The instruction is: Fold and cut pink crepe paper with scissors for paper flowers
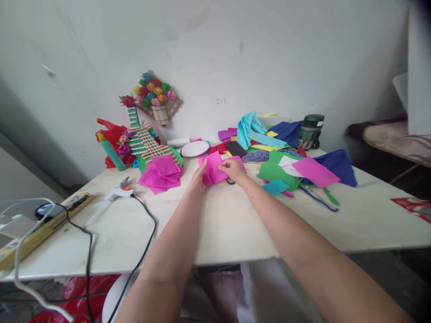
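Between my hands is a square of bright pink craft paper [213,170], raised a little over the table. My left hand [199,177] grips its left edge, thumb on the near face. With thumb and fingertips pinched together, my right hand [235,169] holds the sheet's right edge. More pink paper shows behind the right fingers. Just under that hand a black loop [230,181] peeks out; the rest of it is hidden. A loose pile of pink paper squares [160,174] lies to the left.
A glue gun [120,193] with a black cord lies left, near a yellow power strip [50,226]. Behind stand a flower-decorated paper guitar [144,143] and a green bottle [114,152]. Coloured paper [274,168], a dark phone [235,148] and a dark green cup [310,132] are on the right.
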{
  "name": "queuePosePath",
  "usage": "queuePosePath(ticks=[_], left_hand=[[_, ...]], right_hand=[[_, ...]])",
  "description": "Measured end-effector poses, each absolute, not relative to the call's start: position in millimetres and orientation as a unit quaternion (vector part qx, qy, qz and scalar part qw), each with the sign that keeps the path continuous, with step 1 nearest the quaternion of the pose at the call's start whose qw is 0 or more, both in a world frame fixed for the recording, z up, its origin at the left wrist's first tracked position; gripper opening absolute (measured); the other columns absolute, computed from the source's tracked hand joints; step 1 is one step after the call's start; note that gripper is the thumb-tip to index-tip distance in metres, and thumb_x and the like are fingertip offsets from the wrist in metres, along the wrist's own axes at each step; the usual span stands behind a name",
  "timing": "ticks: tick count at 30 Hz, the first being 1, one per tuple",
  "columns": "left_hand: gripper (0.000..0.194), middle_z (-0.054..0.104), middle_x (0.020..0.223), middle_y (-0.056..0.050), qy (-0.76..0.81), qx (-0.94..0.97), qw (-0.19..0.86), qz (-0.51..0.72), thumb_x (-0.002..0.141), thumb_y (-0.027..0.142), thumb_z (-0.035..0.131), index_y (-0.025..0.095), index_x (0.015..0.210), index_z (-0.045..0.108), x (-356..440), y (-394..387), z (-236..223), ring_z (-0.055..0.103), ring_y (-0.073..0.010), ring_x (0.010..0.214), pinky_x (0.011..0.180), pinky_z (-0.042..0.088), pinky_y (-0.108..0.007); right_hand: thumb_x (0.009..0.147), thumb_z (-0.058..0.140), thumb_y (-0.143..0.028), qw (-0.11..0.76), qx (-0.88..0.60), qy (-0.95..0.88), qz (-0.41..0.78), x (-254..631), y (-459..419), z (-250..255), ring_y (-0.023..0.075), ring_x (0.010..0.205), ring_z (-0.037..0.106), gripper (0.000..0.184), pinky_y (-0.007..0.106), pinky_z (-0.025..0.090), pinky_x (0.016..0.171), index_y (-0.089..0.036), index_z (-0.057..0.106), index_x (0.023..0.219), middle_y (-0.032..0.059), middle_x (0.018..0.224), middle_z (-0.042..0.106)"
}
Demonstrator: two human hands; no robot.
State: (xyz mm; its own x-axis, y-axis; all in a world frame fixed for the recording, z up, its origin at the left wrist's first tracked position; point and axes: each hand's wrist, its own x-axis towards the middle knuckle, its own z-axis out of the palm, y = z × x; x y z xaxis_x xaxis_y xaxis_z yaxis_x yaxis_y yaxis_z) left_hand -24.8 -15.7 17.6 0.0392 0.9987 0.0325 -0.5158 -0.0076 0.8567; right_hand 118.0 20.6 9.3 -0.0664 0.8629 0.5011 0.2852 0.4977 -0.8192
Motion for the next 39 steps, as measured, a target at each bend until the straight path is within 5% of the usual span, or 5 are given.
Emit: queuePosePath(ticks=[5,12,19,25,39], left_hand=[[0.033,0.069,0.077,-0.01,0.372,0.362,0.591,0.617,0.056,0.016,0.076,0.01,0.087,0.064,-27.2,-8.0,7.6,0.066,-0.022,0.08,0.076,0.052,-0.032],[0.02,0.069,0.075,-0.011,0.377,0.316,0.576,0.653,0.062,0.012,0.071,0.009,0.08,0.064,-31.9,-0.7,1.4,0.066,-0.0216,0.076,0.077,0.052,-0.034],[0.021,0.066,0.067,-0.006,0.38,0.334,0.56,0.657,0.062,0.019,0.072,0.01,0.08,0.064,-31.2,-4.4,7.0,0.062,-0.0139,0.058,0.059,0.052,-0.025],[0.028,0.049,0.046,0.004,0.507,0.417,0.392,0.645,0.062,0.037,0.071,0.013,0.068,0.058,-31.9,-9.0,10.7,0.039,-0.0049,0.031,0.031,0.031,-0.017],[0.031,0.038,0.039,0.006,0.545,0.45,0.283,0.648,0.076,0.044,0.055,0.018,0.06,0.048,-43.3,-3.5,11.3,0.037,-0.0075,0.031,0.031,0.028,-0.018]], right_hand=[[0.06,0.059,-0.03,0.518,-0.437,-0.702,0.22,119.4,15.5,16.4,0.0095,0.049,0.035,0.026,0.024,0.027,0.051,-0.02,0.04,0.047,-0.0054,0.046,0.037],[0.061,0.057,-0.029,0.526,-0.46,-0.68,0.224,121.8,13.8,18.1,0.0101,0.05,0.037,0.024,0.024,0.027,0.051,-0.02,0.04,0.048,-0.0054,0.047,0.039],[0.059,0.061,-0.036,0.558,-0.462,-0.635,0.271,121.5,18.1,11.5,0.0103,0.05,0.036,0.025,0.024,0.028,0.049,-0.02,0.045,0.049,-0.0054,0.047,0.04],[0.055,0.063,-0.038,0.572,-0.455,-0.589,0.346,118.4,16.2,9.8,0.0092,0.047,0.035,0.025,0.024,0.029,0.048,-0.019,0.048,0.05,-0.0058,0.046,0.041],[0.055,0.063,-0.037,0.588,-0.427,-0.531,0.436,111.9,14.7,9.0,0.0134,0.047,0.045,0.026,0.026,0.036,0.046,-0.022,0.042,0.051,-0.0048,0.045,0.042]])
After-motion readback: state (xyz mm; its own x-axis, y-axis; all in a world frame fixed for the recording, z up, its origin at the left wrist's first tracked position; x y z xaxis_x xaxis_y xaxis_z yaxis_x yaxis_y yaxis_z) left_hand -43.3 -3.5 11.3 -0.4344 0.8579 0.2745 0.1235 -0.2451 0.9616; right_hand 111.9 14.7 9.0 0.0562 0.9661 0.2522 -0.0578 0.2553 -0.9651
